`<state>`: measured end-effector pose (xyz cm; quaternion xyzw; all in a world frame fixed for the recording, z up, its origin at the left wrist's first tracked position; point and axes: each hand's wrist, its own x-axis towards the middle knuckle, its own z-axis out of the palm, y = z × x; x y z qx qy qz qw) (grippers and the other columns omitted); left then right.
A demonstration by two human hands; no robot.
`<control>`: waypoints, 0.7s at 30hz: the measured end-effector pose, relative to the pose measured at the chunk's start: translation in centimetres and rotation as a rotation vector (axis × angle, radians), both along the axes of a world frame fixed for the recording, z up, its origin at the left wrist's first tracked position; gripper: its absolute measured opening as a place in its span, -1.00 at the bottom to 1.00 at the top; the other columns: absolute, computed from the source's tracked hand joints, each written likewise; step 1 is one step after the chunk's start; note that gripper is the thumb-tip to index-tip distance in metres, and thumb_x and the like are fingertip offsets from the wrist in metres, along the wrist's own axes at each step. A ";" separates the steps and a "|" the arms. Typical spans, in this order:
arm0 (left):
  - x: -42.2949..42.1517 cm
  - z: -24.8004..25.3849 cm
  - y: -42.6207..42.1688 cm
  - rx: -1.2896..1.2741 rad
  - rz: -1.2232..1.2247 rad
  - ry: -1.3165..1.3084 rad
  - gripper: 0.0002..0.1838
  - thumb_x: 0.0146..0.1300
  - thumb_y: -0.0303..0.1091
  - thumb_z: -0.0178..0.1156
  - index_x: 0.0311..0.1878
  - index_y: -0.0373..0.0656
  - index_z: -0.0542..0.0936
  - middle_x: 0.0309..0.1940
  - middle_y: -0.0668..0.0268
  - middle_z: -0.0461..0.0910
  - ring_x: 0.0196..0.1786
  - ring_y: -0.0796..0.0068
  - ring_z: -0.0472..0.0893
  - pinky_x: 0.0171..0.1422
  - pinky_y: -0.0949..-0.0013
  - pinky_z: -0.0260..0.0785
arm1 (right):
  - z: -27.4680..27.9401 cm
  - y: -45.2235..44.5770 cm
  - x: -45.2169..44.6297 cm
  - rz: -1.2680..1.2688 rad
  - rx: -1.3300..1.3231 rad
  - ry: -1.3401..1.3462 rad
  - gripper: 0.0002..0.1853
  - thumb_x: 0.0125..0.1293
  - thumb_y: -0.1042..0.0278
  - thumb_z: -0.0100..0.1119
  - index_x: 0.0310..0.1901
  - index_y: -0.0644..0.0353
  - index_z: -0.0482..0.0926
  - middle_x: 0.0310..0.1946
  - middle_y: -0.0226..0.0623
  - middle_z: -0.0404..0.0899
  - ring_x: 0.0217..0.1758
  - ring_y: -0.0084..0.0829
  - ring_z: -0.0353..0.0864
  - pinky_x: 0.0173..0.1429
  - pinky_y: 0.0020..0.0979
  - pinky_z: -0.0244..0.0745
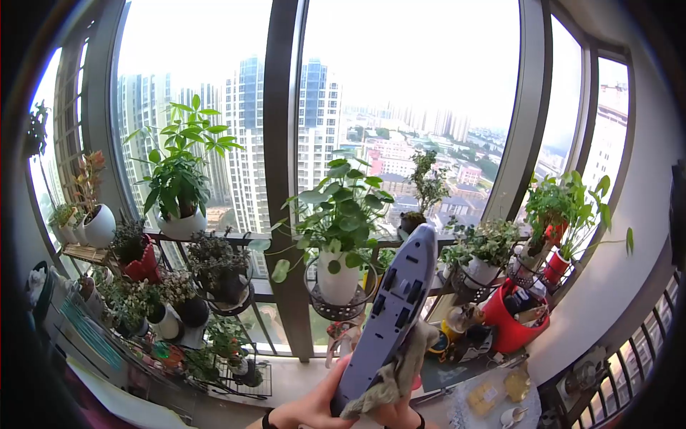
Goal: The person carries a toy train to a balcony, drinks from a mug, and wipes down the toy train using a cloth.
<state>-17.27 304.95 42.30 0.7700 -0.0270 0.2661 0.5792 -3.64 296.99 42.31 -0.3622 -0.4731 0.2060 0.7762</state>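
A long grey plastic toy point(386, 314) with a tapered upper end is held up in front of me, tilted to the right. Its flat underside faces me, showing small black wheels and screw holes. My left hand point(312, 406) grips the lower left edge of the toy, thumb along its side. My right hand point(397, 415) is low on the right and holds a crumpled grey-green cloth point(400, 370) against the toy's right side and lower end. The cloth and the toy partly hide the right fingers. Each wrist wears a dark band.
Potted plants line the window railing, including a round-leaved one in a white pot point(337, 279) behind the toy. A red bucket point(516, 318) stands at the right. Below it, a small table point(464, 418) bears several items. Tall windows rise behind.
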 end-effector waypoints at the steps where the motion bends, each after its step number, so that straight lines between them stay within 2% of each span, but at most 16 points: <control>1: -0.5 -0.3 0.5 0.002 -0.010 -0.016 0.15 0.04 -0.34 0.40 0.49 -0.27 -0.25 0.48 0.02 -0.07 0.53 0.23 -0.05 0.53 0.25 -0.22 | -2.1 0.5 -0.6 -0.167 0.003 -0.121 -0.17 0.29 0.12 0.18 0.48 -0.04 -0.07 0.35 -0.09 0.22 0.33 -0.18 0.31 0.42 -0.22 0.17; 2: -0.9 -0.5 0.7 0.012 -0.018 -0.017 0.15 0.04 -0.34 0.40 0.49 -0.27 -0.25 0.48 0.02 -0.07 0.53 0.23 -0.05 0.53 0.25 -0.22 | -3.3 1.1 -1.0 -0.340 0.010 -0.249 -0.22 0.32 0.07 0.16 0.48 -0.18 -0.02 0.37 -0.12 0.23 0.36 -0.15 0.30 0.47 -0.22 0.11; 4: -0.9 -0.7 0.8 -0.328 -0.211 0.157 0.11 0.08 -0.34 0.38 0.50 -0.22 -0.23 0.49 0.09 -0.08 0.53 0.30 -0.06 0.54 0.26 -0.23 | -5.0 1.0 -1.3 -0.413 -0.020 -0.280 -0.22 0.31 0.10 0.15 0.47 -0.11 -0.02 0.36 -0.12 0.24 0.34 -0.18 0.31 0.44 -0.23 0.14; 5: -0.9 -2.2 1.1 -0.230 -0.191 0.152 0.08 0.11 -0.34 0.36 0.51 -0.16 -0.21 0.51 0.15 -0.11 0.54 0.38 -0.08 0.55 0.27 -0.25 | -4.6 0.7 -0.8 -0.353 -0.025 -0.184 -0.22 0.31 0.12 0.15 0.47 -0.07 -0.03 0.35 -0.12 0.24 0.33 -0.20 0.32 0.43 -0.24 0.16; 6: -1.0 -3.4 0.9 -0.241 -0.201 0.156 0.08 0.11 -0.34 0.36 0.51 -0.16 -0.21 0.51 0.15 -0.11 0.54 0.38 -0.08 0.55 0.27 -0.25 | -3.8 0.3 0.1 -0.261 -0.014 -0.048 -0.22 0.31 0.14 0.15 0.47 -0.03 -0.03 0.34 -0.12 0.24 0.32 -0.22 0.32 0.42 -0.25 0.18; 9: -0.7 -0.9 -0.7 -0.516 -0.393 0.110 0.12 0.09 -0.25 0.37 0.51 -0.18 -0.24 0.52 0.16 -0.18 0.54 0.39 -0.13 0.55 0.27 -0.28 | 0.8 -1.6 2.8 -0.017 0.036 0.310 -0.22 0.30 0.19 0.15 0.46 0.08 -0.03 0.32 -0.12 0.25 0.30 -0.27 0.34 0.37 -0.27 0.23; 10: -0.5 -1.0 -0.7 -0.523 -0.392 0.115 0.12 0.09 -0.25 0.37 0.51 -0.18 -0.24 0.52 0.16 -0.18 0.54 0.39 -0.13 0.55 0.27 -0.28 | 1.8 -2.0 3.5 0.016 0.039 0.354 -0.22 0.30 0.21 0.15 0.45 0.12 -0.03 0.31 -0.12 0.26 0.29 -0.29 0.35 0.36 -0.27 0.24; 12: 0.3 -2.2 -0.7 -0.278 -0.334 0.111 0.17 0.07 -0.24 0.38 0.51 -0.17 -0.30 0.51 0.13 -0.16 0.54 0.37 -0.11 0.54 0.29 -0.27 | 2.6 -2.5 4.7 0.036 0.029 0.366 -0.22 0.30 0.24 0.15 0.45 0.19 -0.04 0.29 -0.12 0.26 0.28 -0.32 0.36 0.33 -0.29 0.28; 13: 0.7 -2.9 -1.3 -0.380 -0.335 0.110 0.19 0.04 -0.27 0.39 0.50 -0.19 -0.32 0.49 0.09 -0.12 0.52 0.34 -0.07 0.53 0.31 -0.26 | 2.5 -2.4 4.9 0.023 0.022 0.356 -0.22 0.30 0.26 0.14 0.45 0.23 -0.04 0.29 -0.12 0.27 0.27 -0.34 0.36 0.32 -0.29 0.30; 14: 0.9 -3.0 -1.9 -0.367 -0.322 0.098 0.19 0.04 -0.27 0.39 0.50 -0.19 -0.32 0.49 0.09 -0.12 0.52 0.34 -0.07 0.53 0.31 -0.26 | 2.6 -2.0 5.1 0.011 0.038 0.323 -0.21 0.29 0.28 0.14 0.44 0.26 -0.04 0.28 -0.12 0.27 0.26 -0.36 0.37 0.31 -0.30 0.31; 15: 0.8 -2.8 -2.4 -0.316 -0.246 0.098 0.18 0.04 -0.27 0.39 0.50 -0.21 -0.31 0.48 0.08 -0.11 0.52 0.34 -0.06 0.52 0.32 -0.26 | 3.7 -0.9 4.6 -0.058 0.078 0.266 -0.26 0.30 0.35 0.13 0.43 0.28 0.00 0.27 -0.20 0.29 0.24 -0.44 0.38 0.27 -0.36 0.34; 18: 0.6 -3.8 -3.3 -0.249 -0.095 0.050 0.13 0.08 -0.22 0.40 0.49 -0.23 -0.22 0.46 0.04 -0.04 0.50 0.27 0.01 0.52 0.29 -0.20 | 1.7 -0.4 4.6 -0.066 0.082 0.248 -0.31 0.32 0.42 0.03 0.43 0.29 -0.01 0.30 -0.22 0.24 0.24 -0.43 0.38 0.29 -0.39 0.31; 20: 0.3 -2.6 -3.5 -0.044 0.114 0.131 0.08 0.11 -0.15 0.40 0.49 -0.22 -0.13 0.40 -0.05 0.13 0.44 0.18 0.18 0.47 0.25 -0.02 | 3.3 -0.4 3.9 -0.114 0.045 0.231 -0.31 0.32 0.42 0.01 0.43 0.26 -0.01 0.29 -0.21 0.24 0.23 -0.42 0.39 0.27 -0.37 0.34; 21: 0.2 -2.2 -3.5 0.051 0.233 0.080 0.03 0.11 -0.12 0.40 0.47 -0.26 -0.04 0.27 -0.10 0.32 0.31 0.14 0.37 0.38 0.23 0.16 | 4.2 -0.3 3.4 -0.159 0.024 0.208 -0.32 0.32 0.42 0.00 0.43 0.23 -0.01 0.29 -0.20 0.23 0.22 -0.40 0.40 0.26 -0.35 0.37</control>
